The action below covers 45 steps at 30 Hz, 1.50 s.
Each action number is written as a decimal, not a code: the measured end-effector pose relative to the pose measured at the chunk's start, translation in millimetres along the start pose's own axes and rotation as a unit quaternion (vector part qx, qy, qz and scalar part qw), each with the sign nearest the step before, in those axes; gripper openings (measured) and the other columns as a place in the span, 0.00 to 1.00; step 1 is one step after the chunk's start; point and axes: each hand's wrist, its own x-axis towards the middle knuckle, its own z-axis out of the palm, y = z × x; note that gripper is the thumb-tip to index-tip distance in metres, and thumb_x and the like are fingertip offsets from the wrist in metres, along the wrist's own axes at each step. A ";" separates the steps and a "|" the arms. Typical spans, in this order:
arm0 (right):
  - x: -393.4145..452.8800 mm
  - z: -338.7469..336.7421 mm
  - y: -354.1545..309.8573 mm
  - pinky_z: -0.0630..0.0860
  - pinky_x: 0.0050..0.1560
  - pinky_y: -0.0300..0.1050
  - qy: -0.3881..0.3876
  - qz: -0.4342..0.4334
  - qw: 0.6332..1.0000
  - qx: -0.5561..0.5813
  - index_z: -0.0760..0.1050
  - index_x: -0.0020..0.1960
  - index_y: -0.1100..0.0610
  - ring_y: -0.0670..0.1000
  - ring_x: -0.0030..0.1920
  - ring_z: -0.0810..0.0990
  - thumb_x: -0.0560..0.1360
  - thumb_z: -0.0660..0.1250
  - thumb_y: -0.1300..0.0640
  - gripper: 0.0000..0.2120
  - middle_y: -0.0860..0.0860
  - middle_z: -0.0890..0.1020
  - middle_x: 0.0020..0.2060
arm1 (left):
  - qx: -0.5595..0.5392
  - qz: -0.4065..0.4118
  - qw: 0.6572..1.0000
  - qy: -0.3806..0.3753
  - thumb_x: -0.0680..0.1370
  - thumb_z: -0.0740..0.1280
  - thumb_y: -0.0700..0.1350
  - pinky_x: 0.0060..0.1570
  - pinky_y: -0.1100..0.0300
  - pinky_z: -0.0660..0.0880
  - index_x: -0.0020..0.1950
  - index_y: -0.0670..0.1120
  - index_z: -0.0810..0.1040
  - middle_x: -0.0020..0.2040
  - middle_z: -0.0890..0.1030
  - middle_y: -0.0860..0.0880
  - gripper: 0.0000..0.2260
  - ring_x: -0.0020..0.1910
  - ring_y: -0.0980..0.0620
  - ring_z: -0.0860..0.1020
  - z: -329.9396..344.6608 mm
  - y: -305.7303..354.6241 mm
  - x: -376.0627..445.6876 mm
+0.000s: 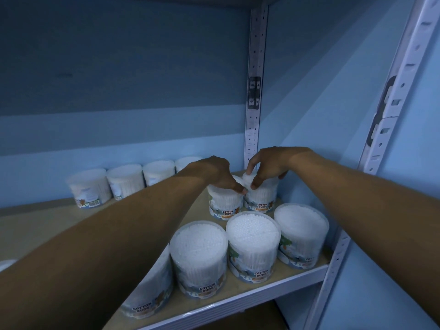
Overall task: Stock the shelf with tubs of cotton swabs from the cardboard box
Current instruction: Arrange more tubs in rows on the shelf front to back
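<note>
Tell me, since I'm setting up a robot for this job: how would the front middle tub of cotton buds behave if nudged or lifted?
The front middle tub is a squat, flat-bottomed cylinder, so it would probably slide rather than tip. Packed with swabs, it is likely light. Its clear plastic wall looks smooth, perhaps slippery, and neighbouring tubs stand close on either side.

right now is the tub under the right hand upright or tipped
Upright. The tub stands on the shelf with its label level and lid on top, where the right hand grips it.
</note>
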 end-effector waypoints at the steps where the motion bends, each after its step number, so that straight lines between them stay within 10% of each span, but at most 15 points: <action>1: -0.8 -0.3 0.5 0.81 0.56 0.47 0.008 -0.002 1.000 -0.008 0.76 0.66 0.45 0.55 0.63 0.74 0.70 0.77 0.44 0.25 0.48 0.71 0.69 | -0.005 0.003 1.000 -0.002 0.71 0.68 0.68 0.45 0.60 0.74 0.74 0.45 0.68 0.69 0.74 0.46 0.40 0.53 0.48 0.76 -1.5 -0.8 0.2; 5: -1.1 1.1 1.2 0.76 0.54 0.43 0.027 -0.003 0.999 -0.038 0.75 0.69 0.48 0.55 0.66 0.73 0.73 0.73 0.42 0.26 0.49 0.71 0.70 | -0.058 0.003 0.997 -0.060 0.71 0.73 0.63 0.59 0.51 0.78 0.76 0.47 0.65 0.72 0.70 0.47 0.40 0.65 0.43 0.74 -3.1 -4.9 4.2; 15: 4.4 4.6 0.7 0.81 0.56 0.51 0.015 -0.007 1.000 -0.006 0.78 0.63 0.45 0.55 0.62 0.75 0.71 0.77 0.48 0.21 0.48 0.73 0.67 | -0.039 -0.003 0.999 -0.023 0.69 0.74 0.65 0.50 0.55 0.81 0.70 0.43 0.72 0.63 0.77 0.46 0.38 0.50 0.45 0.79 3.2 -4.2 5.1; 24: 6.4 3.4 9.0 0.80 0.56 0.50 0.025 0.003 1.000 0.018 0.74 0.67 0.45 0.54 0.62 0.73 0.72 0.74 0.40 0.26 0.47 0.72 0.67 | -0.039 0.007 0.999 -0.016 0.71 0.70 0.66 0.56 0.55 0.78 0.74 0.45 0.69 0.69 0.74 0.46 0.38 0.62 0.45 0.76 1.8 -3.5 5.3; 45: 6.1 9.0 1.0 0.78 0.52 0.45 -0.002 -0.014 1.000 0.003 0.75 0.64 0.41 0.53 0.61 0.74 0.71 0.76 0.47 0.24 0.46 0.72 0.63 | -0.029 0.003 0.999 -0.021 0.69 0.73 0.66 0.48 0.53 0.82 0.68 0.44 0.75 0.60 0.79 0.47 0.36 0.51 0.44 0.80 4.8 -4.1 6.3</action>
